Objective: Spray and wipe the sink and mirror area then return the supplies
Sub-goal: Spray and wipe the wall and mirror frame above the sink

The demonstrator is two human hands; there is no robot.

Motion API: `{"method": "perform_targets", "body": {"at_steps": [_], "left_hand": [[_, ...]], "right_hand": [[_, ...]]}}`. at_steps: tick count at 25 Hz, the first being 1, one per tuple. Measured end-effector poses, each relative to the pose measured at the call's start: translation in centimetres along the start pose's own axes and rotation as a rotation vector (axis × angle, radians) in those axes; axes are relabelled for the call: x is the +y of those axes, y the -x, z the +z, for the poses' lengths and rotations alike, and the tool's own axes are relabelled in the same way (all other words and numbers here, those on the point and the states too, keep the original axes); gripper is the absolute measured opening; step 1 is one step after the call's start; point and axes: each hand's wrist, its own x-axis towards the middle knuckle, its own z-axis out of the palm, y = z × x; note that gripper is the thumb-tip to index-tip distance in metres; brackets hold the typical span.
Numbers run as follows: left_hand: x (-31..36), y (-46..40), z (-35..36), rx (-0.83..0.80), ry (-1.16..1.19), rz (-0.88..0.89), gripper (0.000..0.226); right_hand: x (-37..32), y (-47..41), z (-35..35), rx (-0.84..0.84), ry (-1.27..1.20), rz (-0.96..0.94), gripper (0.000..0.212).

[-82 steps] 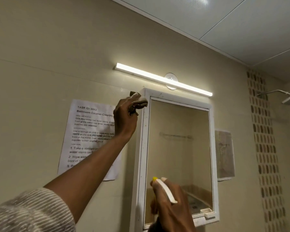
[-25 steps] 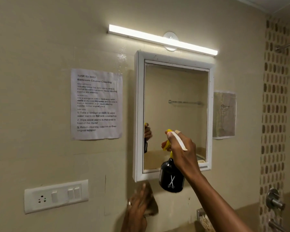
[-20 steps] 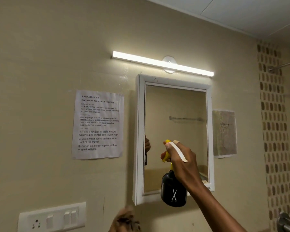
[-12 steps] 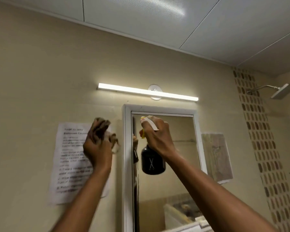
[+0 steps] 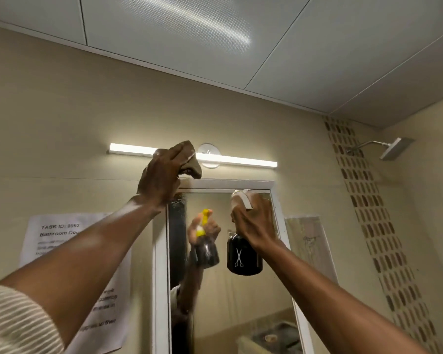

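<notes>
A white-framed mirror (image 5: 241, 297) hangs on the beige wall. My left hand (image 5: 161, 178) is raised to the frame's top left corner and is shut on a brown cloth (image 5: 189, 162), which overlaps the light bar above. My right hand (image 5: 253, 221) grips a black spray bottle (image 5: 243, 259) with a white trigger and a scissors logo, held close in front of the upper glass. The bottle's yellow nozzle shows only in the reflection. The sink is out of view.
A lit light bar (image 5: 241, 162) runs above the mirror. A printed task sheet (image 5: 49, 236) is taped to the wall at left, a small picture (image 5: 310, 244) at right. A shower head (image 5: 394, 149) juts out by the mosaic tile strip (image 5: 376, 226).
My left hand rose with the cloth from beside the task sheet to the mirror's top left corner. The right hand with the bottle shifted right across the glass. The view tilted upward.
</notes>
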Motion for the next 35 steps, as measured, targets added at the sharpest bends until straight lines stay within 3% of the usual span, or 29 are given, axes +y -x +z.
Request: {"method": "perform_targets", "body": {"at_steps": [2,7,12,18,22,27,35], "left_hand": [[0.5,-0.1,1.6,-0.081,-0.052,0.006,0.082],[2.5,-1.3,5.0,-0.083,-0.082,0.015,0.080],[7.1,-3.7,9.4,-0.145,-0.090,0.069,0.074],[15.6,-8.2,16.8,-0.263,-0.210,0.453,0.050],[17.1,-6.0,20.8,-0.410,-0.277,0.582,0.039],[14.9,-4.4,18.4,-0.444,-0.238,0.606,0.056],[9.4,-4.0,11.7,-0.504,-0.253,0.552,0.051]], "right_hand": [[1.4,-0.7,-1.7,0.033,0.031,0.041,0.040],[4.7,-2.3,-5.9,0.104,0.132,0.150,0.030],[7.5,-2.5,-10.6,0.088,0.149,0.223,0.040],[10.7,-1.6,-16.8,0.099,0.206,0.225,0.036],[11.1,-1.1,-19.1,0.052,0.278,0.223,0.038],[10.5,-0.3,-18.4,0.008,0.259,0.202,0.041],[5.2,0.6,-12.4,-0.069,0.128,0.167,0.040]]}}
